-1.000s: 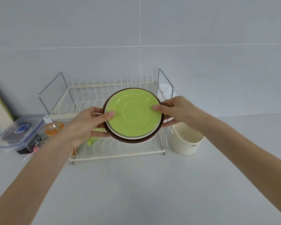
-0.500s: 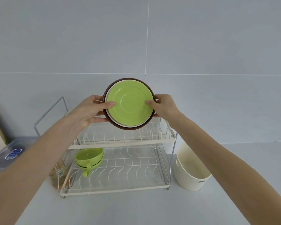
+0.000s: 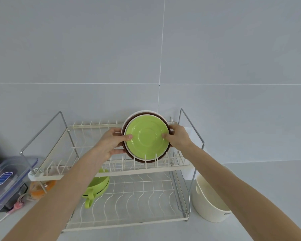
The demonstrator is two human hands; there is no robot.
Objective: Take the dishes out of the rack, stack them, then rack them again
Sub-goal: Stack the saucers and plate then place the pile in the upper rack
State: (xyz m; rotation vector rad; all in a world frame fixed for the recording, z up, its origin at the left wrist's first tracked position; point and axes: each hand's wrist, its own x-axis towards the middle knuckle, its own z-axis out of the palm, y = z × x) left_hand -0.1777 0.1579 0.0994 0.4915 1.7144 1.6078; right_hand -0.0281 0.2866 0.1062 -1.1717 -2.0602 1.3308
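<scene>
Both bare forearms reach forward and converge toward twelve o'clock. The left hand (image 3: pixel 111 142) grips at nine o'clock, thumb across the front and fingers curled behind. The right hand (image 3: pixel 178 136) mirrors it at three o'clock, thumb pressed forward, wrist slightly bent.

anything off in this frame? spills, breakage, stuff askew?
No spills or breakage visible. One oddity: the left hand and right hand hold the whole plate stack upright as one bundle at the upper tier of the dish rack, rather than one plate per slot.
</scene>
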